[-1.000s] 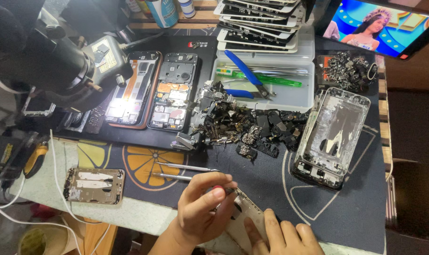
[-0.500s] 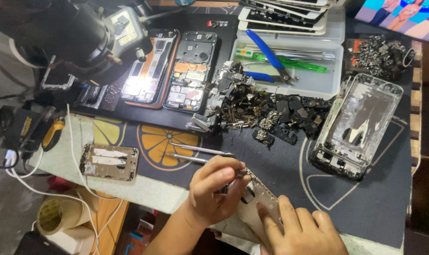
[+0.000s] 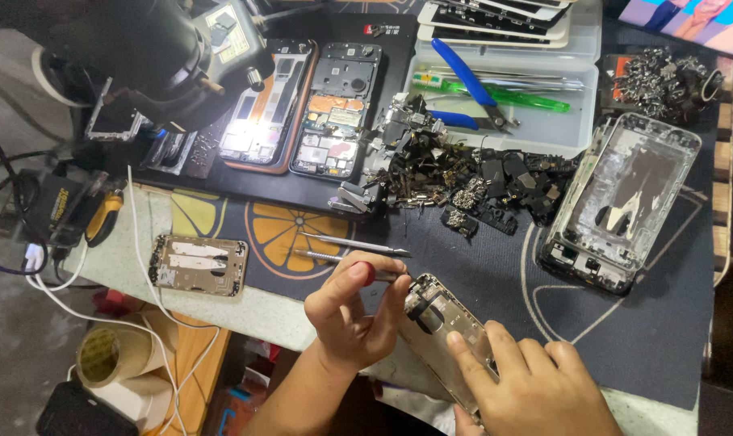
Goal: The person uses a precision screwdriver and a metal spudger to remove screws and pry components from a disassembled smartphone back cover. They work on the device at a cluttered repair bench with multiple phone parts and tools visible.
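Note:
My left hand (image 3: 350,319) is closed around a small screwdriver (image 3: 383,274) with a dark red handle, its tip down on the top end of a silver phone chassis (image 3: 447,323). This chassis lies tilted at the near edge of the dark work mat (image 3: 625,323). My right hand (image 3: 536,383) rests flat on the lower half of the chassis and presses it to the mat. Just beyond my left hand, two metal tweezers (image 3: 354,243) lie on the mat.
A pile of small dark phone parts (image 3: 479,182) fills the mat's middle. A bare silver phone frame (image 3: 625,202) lies right, two opened phones (image 3: 302,105) and a microscope (image 3: 140,48) far left. A white tray (image 3: 576,97) holds blue cutters. A gold plate (image 3: 197,265) and a tape roll (image 3: 108,363) lie left.
The view has shifted, so everything sits further right and higher in frame. My left hand stays on the screwdriver at the chassis top; my right hand stays on the chassis.

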